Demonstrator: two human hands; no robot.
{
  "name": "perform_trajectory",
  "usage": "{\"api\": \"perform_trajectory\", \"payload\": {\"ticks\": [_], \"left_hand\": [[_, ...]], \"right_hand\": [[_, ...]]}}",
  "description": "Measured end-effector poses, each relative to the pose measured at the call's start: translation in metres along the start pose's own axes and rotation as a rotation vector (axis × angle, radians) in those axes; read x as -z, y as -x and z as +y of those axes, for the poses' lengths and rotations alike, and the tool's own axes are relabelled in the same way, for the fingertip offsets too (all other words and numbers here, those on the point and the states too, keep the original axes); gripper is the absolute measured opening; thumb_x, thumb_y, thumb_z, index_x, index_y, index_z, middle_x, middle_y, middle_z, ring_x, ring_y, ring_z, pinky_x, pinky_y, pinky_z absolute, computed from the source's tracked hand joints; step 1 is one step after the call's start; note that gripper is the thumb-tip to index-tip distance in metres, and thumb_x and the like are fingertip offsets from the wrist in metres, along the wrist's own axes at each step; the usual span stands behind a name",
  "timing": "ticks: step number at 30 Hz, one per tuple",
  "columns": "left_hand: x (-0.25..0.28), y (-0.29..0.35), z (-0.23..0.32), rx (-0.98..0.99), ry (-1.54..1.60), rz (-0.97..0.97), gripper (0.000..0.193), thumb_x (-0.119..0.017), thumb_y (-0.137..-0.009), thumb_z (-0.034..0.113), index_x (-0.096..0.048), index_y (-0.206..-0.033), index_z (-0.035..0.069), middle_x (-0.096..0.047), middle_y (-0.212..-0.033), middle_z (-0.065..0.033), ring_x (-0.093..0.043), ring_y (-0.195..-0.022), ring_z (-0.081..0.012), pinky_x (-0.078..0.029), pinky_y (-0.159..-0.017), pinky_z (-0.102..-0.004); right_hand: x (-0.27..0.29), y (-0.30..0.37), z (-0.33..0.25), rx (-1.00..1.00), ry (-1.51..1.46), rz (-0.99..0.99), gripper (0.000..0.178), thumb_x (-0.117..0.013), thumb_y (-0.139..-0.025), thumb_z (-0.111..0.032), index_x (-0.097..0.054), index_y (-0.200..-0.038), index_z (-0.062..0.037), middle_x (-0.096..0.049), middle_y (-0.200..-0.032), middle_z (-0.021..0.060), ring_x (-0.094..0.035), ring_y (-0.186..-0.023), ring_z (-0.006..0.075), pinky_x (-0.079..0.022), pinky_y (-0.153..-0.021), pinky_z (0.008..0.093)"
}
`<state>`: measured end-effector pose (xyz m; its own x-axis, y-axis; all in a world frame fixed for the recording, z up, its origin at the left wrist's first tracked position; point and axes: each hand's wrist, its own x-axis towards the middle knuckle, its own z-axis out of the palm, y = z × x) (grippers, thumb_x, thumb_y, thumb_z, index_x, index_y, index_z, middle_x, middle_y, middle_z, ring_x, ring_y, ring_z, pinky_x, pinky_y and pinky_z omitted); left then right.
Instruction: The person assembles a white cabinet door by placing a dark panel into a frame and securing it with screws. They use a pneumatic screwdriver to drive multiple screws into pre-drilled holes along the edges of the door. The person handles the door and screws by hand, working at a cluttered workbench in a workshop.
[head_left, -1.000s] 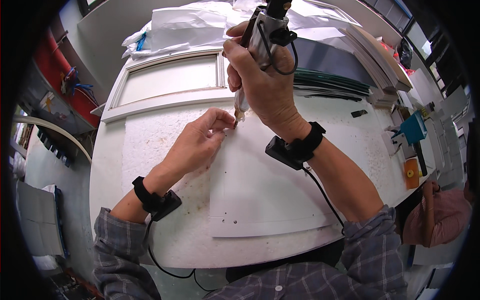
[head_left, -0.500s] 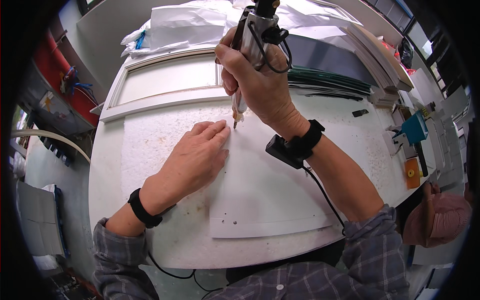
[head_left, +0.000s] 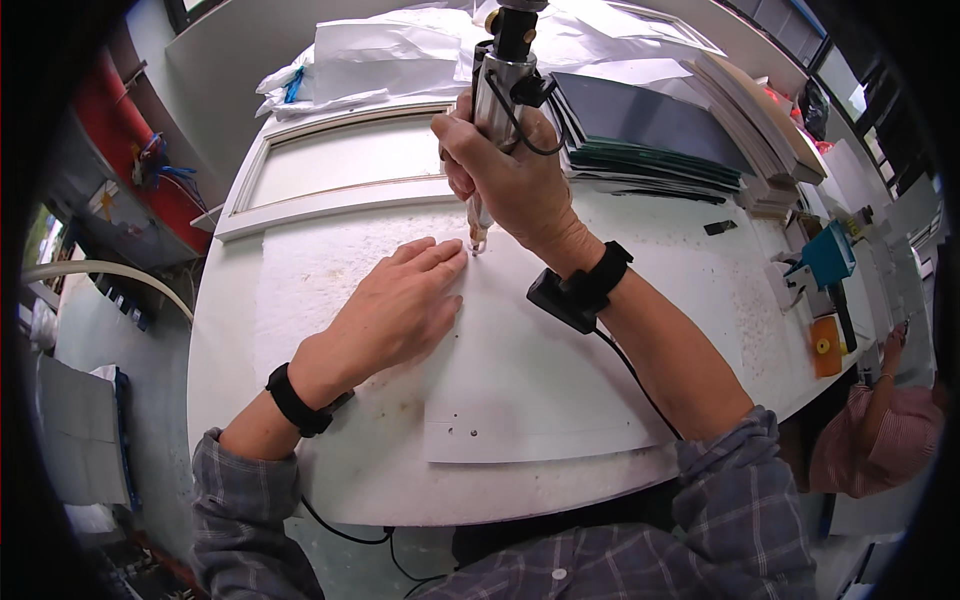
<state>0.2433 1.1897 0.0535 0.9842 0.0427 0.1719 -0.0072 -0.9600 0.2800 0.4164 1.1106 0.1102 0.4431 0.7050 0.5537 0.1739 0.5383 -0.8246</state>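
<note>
We see the right hand (head_left: 510,185) fisted around a metal cylindrical driver (head_left: 492,120), tip on the smooth white sheet (head_left: 530,370); left hand (head_left: 400,305) flat, fingers together, beside the tip.

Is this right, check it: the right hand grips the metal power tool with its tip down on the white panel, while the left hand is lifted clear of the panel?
Not quite. The head view shows the left hand lying flat on the white panel, fingers beside the tool tip, not lifted. The rest holds: the right hand grips the metal power tool tip down on the panel.
</note>
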Motion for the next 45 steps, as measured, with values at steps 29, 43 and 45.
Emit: {"api": "perform_trajectory", "payload": {"ticks": [29, 43, 45], "left_hand": [[-0.041, -0.096, 0.153, -0.024, 0.026, 0.005, 0.012, -0.068, -0.096, 0.012, -0.073, -0.106, 0.009, -0.071, -0.096, -0.0103, -0.069, -0.091, -0.0314, -0.056, -0.08, -0.0417], [-0.047, -0.11, 0.156, -0.094, -0.152, -0.064, 0.009, -0.066, -0.096, 0.008, -0.062, -0.098, 0.001, -0.066, -0.096, -0.0156, -0.066, -0.091, -0.0357, -0.055, -0.081, -0.0441], [-0.044, -0.111, 0.157, -0.076, -0.109, -0.079, 0.009, -0.066, -0.096, 0.007, -0.061, -0.1, 0.001, -0.066, -0.096, -0.0158, -0.066, -0.091, -0.0364, -0.055, -0.081, -0.0444]], "right_hand": [[0.194, 0.172, -0.187, 0.087, -0.023, 0.452, 0.04, -0.064, -0.101, -0.017, -0.054, -0.134, 0.0017, -0.065, -0.098, 0.0101, -0.054, -0.054, 0.0081, -0.047, -0.053, 0.0287], [0.249, 0.212, -0.205, 0.179, -0.049, 0.545, 0.035, -0.063, -0.101, -0.015, -0.056, -0.133, -0.0018, -0.065, -0.098, 0.0082, -0.053, -0.055, 0.0065, -0.047, -0.053, 0.0277], [0.252, 0.213, -0.206, 0.193, -0.083, 0.538, 0.036, -0.064, -0.101, -0.016, -0.056, -0.133, -0.0023, -0.066, -0.097, 0.0079, -0.053, -0.056, 0.0061, -0.047, -0.053, 0.0275]]}}
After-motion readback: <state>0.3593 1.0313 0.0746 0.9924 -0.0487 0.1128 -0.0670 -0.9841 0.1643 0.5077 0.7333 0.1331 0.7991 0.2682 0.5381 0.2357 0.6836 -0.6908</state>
